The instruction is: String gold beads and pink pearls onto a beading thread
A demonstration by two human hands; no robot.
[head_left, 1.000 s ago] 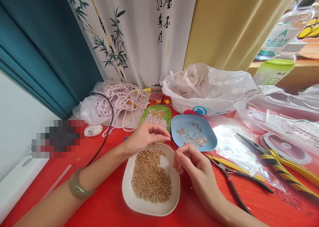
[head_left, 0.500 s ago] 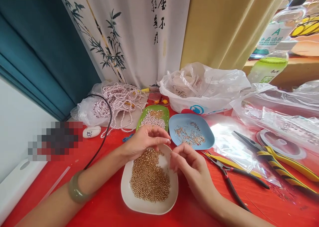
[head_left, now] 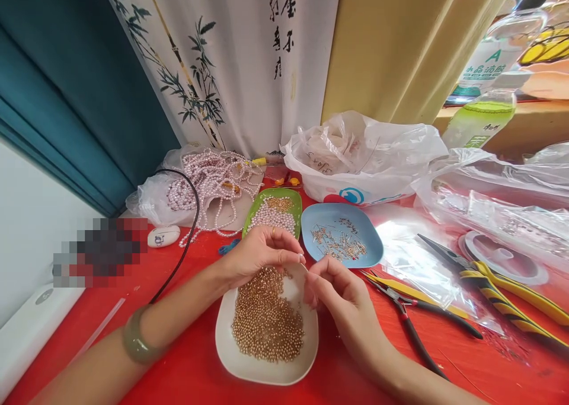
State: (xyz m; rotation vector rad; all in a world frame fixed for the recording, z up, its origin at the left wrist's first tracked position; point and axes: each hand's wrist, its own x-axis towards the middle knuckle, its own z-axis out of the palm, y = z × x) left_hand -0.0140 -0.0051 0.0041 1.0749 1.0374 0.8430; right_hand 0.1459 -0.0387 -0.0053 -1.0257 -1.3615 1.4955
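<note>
Apparently, a strand (head_left: 305, 265) slants toward the right hand (head_left: 344, 289).

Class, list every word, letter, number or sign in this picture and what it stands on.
"A": clear bottle.
"水晶滴胶": same bottle; smaller print beneath is too small to read.
Round blue logo, no readable words: white plastic bag.
Handwriting showing at the bag: too blurred.
Brush characters: white curtain; not surely legible.
Print on the green drink bottle: too blurred.
</note>
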